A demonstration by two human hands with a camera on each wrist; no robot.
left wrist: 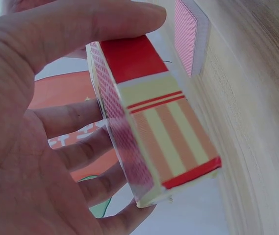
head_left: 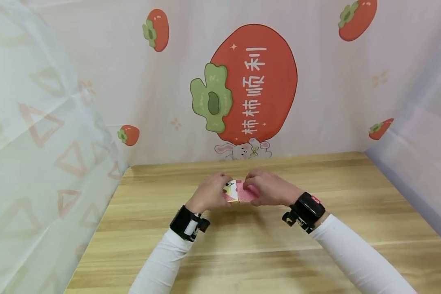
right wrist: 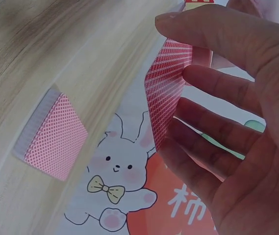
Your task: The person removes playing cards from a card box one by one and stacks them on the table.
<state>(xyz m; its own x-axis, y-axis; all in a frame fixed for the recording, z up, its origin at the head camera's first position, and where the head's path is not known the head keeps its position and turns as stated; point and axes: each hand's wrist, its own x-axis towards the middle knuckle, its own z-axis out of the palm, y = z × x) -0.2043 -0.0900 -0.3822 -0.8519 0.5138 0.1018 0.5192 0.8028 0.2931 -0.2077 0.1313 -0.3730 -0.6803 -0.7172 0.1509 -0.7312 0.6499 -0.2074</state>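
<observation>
A playing-card box, with a red and striped end and an ace printed on its face, is held above the table. My left hand grips this box between the thumb and the fingers. From the right, my right hand pinches red-backed playing cards at their edges, up against the box's right end. How far the cards reach into the box cannot be seen. On the table lies a separate stack of red-backed cards, visible in both wrist views.
The wooden table meets a back curtain printed with persimmons and a rabbit. Another patterned curtain stands along the left edge, and a pale curtain along the right.
</observation>
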